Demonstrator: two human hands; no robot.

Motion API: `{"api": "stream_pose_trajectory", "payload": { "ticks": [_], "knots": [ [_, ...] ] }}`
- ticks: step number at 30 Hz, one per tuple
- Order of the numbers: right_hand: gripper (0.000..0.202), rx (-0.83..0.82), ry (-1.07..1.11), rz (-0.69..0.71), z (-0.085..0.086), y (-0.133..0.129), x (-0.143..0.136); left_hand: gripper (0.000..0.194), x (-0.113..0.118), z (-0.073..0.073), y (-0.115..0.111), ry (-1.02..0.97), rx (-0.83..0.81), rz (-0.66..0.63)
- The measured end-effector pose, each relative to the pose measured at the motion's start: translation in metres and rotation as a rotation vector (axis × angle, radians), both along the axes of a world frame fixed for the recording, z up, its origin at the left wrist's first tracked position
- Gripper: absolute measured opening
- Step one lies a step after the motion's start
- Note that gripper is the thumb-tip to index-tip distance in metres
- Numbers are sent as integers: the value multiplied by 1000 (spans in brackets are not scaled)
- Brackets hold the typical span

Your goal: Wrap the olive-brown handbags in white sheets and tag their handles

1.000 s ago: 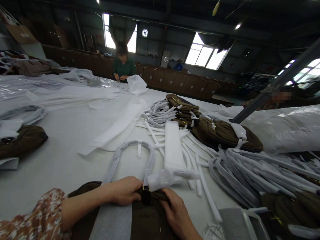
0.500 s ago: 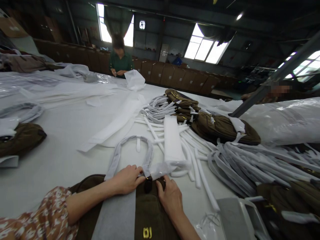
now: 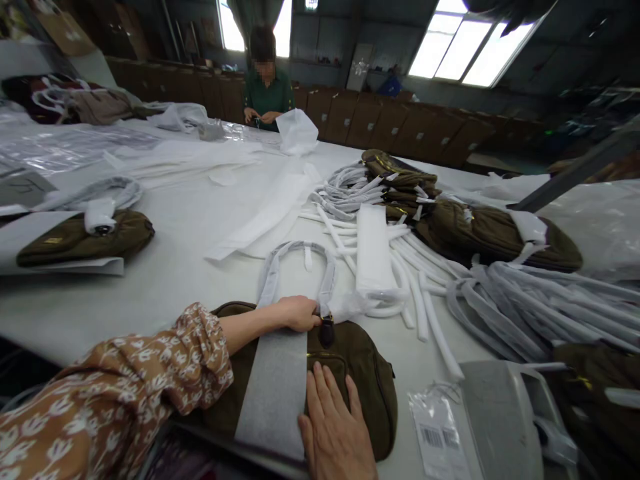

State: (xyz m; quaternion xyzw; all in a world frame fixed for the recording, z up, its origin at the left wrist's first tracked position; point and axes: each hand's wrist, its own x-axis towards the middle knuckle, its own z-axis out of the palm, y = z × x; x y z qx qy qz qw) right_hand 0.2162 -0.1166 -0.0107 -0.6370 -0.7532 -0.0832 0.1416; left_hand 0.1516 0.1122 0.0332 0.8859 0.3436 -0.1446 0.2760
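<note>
An olive-brown handbag (image 3: 367,353) lies flat on the table in front of me, its handle (image 3: 327,270) wrapped in grey-white padding and arching away from me. My left hand (image 3: 295,313) reaches across the bag, its fingers closed at the right base of the handle, beside a dark leather tab (image 3: 327,331). Flat on the bag's front pocket rests my right hand (image 3: 337,423), fingers stretched out and holding nothing. A strip of grey-white paper (image 3: 275,380) runs down the bag under my left forearm. Clear plastic film (image 3: 345,305) touches the handle base.
White foam tubes (image 3: 440,333) and a stack of white sheets (image 3: 374,250) lie beyond the bag. More olive bags (image 3: 490,233) are piled right, another (image 3: 130,237) left. A grey tape dispenser (image 3: 500,413) and labelled plastic bag (image 3: 440,433) sit right. A co-worker (image 3: 269,93) stands across the table.
My right hand has moved from the top edge of the bag down onto its front pocket and flattened. My left hand stays by the handle base. The view has shifted, showing more of the bag.
</note>
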Motion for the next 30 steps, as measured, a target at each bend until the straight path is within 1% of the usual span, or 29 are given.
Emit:
{"api": "stream_pose_trajectory", "payload": {
  "ticks": [2,3,5,7,9,12,14,16,17,18,20,21,22,23,24,26,28,30],
  "knots": [
    [45,120,2,-31,-20,-20,-5,40,-4,-5,-6,-15,27,22],
    [45,163,5,-39,-27,-28,-6,41,-6,-8,-8,-27,37,34],
    [45,192,8,-42,-34,-39,-8,40,-11,-13,-12,-70,58,53],
    [47,174,8,-59,-35,-43,-10,36,-17,-17,-14,-140,87,63],
    [48,149,5,-92,-30,-41,-13,33,-21,-20,-15,-209,112,60],
    [51,113,-14,-111,-20,-35,-15,31,-23,-17,-12,-259,111,25],
    [54,92,-21,-97,-12,-32,-14,33,-26,-7,-12,-280,118,0],
    [56,74,-9,-43,-3,-32,-9,39,-35,9,-15,-324,162,-15],
    [56,64,12,-6,2,-32,-5,43,-43,19,-19,-352,192,-19],
    [55,57,46,27,8,-33,-1,45,-55,29,-24,-382,220,-21],
    [54,64,135,49,21,-33,7,48,-86,46,-40,-421,301,-19],
    [53,76,176,38,28,-32,11,50,-105,50,-50,-421,353,-10],
    [53,87,204,18,34,-31,14,51,-125,52,-60,-396,435,0],
    [53,97,212,4,38,-29,16,52,-145,49,-71,-352,508,17],
    [52,97,196,-1,41,-27,18,52,-163,43,-82,-301,570,37],
    [52,66,107,25,39,-22,20,53,-193,22,-102,-207,653,98],
    [50,36,-8,62,28,-18,21,53,-211,-4,-118,-155,690,158],
    [49,39,-89,70,12,-15,24,54,-218,-27,-128,-152,709,213]
  ]
}}
